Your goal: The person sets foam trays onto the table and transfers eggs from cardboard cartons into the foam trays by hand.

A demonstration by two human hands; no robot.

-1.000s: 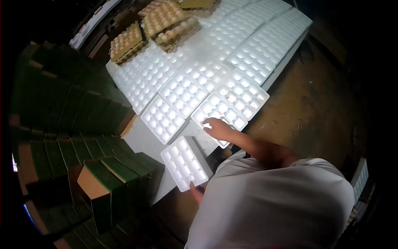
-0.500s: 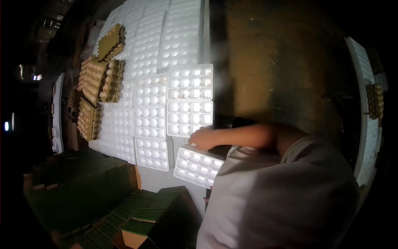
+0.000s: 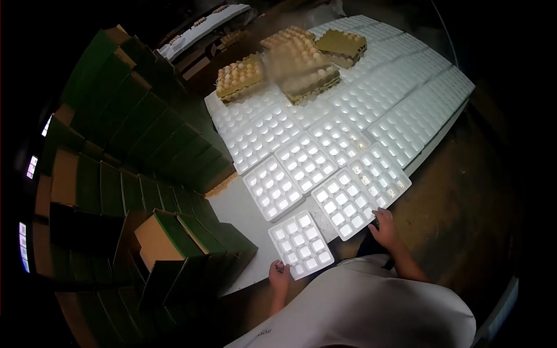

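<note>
The near tray, white and with square cups, is at the near edge of the table, in front of the person's shirt. Its lower end seems to reach over this edge; whether the table or the hand bears its weight, I cannot tell. The left hand is at its lower left corner, with the fingers bent; the underside of the tray is out of sight, so it is not clear if the hand grasps or only touches.

The right hand is at the near edge of the side tray. Its fingers are bent too, but small and dark, and I cannot tell if they grip this edge or are loose. The right upper arm is hidden by the shirt, on which a few printed letters are too small for reading.

Behind, more white trays stand in rows, the far ones blurred. On them are egg trays, the middle ones hazy. At left, green boxes sink into the dark, and their lower part is hard to make out.
</note>
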